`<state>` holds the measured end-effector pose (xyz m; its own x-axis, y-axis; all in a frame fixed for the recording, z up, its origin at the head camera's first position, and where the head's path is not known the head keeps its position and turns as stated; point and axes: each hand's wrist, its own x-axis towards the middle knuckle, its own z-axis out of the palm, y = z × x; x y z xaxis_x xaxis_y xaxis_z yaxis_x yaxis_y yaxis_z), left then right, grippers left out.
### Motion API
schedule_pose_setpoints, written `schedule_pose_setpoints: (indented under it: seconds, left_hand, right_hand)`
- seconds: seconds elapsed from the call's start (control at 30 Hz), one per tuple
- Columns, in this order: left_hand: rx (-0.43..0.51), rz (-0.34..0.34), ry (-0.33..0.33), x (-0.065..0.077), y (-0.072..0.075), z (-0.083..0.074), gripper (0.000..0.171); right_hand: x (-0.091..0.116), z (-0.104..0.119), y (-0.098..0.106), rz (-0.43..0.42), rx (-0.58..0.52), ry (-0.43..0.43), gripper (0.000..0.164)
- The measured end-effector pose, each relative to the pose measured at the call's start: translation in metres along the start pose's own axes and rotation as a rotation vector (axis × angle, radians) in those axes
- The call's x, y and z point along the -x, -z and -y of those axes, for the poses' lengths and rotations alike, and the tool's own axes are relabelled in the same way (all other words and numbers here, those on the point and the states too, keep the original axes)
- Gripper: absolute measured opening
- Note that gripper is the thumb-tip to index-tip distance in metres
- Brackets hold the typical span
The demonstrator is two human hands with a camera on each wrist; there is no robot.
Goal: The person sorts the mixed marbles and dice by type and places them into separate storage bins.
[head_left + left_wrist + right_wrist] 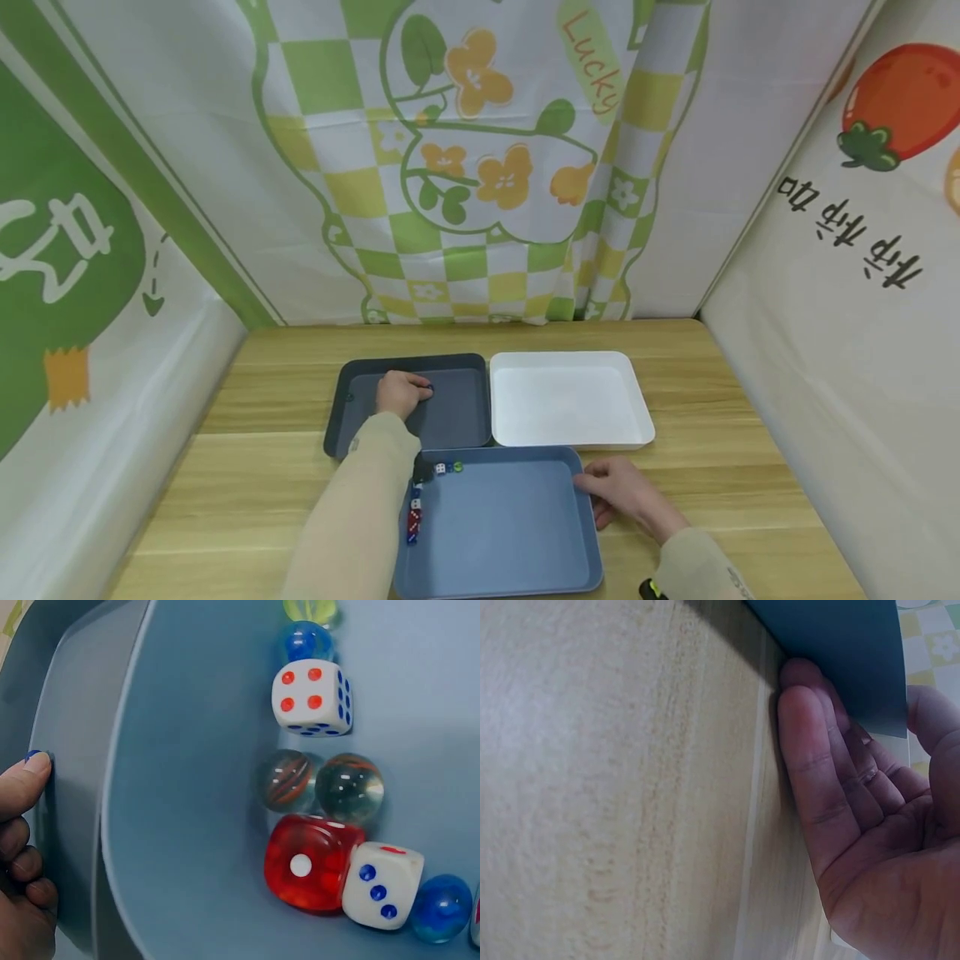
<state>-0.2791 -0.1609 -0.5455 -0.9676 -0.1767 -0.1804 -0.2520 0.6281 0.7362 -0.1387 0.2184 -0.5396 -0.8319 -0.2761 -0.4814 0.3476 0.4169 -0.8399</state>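
Note:
Over the dark grey tray [457, 417], my left hand [401, 393] pinches a small blue thing [33, 755] between thumb and fingers; mostly covered, its kind cannot be told. My right hand [618, 492] grips the right rim of the blue tray [510, 525], thumb at the rim and fingers against the outer wall [855, 667]. Dice and glass marbles line that tray's far left corner and left side. In the left wrist view are a red die [311, 862], a white die with red and blue dots [311, 697], a blue marble [442, 907] and clear marbles [349, 787].
A white tray [570, 400] stands at the back right, beside the dark grey one. One small dark object [349, 397] lies near the grey tray's left wall. The wooden table [720, 450] meets printed cloth [480, 275] behind and at both sides.

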Motion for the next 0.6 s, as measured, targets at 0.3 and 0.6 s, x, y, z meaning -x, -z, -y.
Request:
schedule_pose_setpoints:
  seconds: [0.3, 0.6]
  left_hand:
    - [0.016, 0.003, -0.022, -0.001, 0.003, 0.002, 0.025]
    - [0.077, 0.046, -0.092, 0.006, 0.021, 0.009, 0.029]
  right_hand:
    - [-0.001, -0.001, 0.001, -0.001, 0.007, 0.007, 0.029]
    - [-0.001, -0.001, 0.0, -0.016, 0.0, -0.008, 0.028]
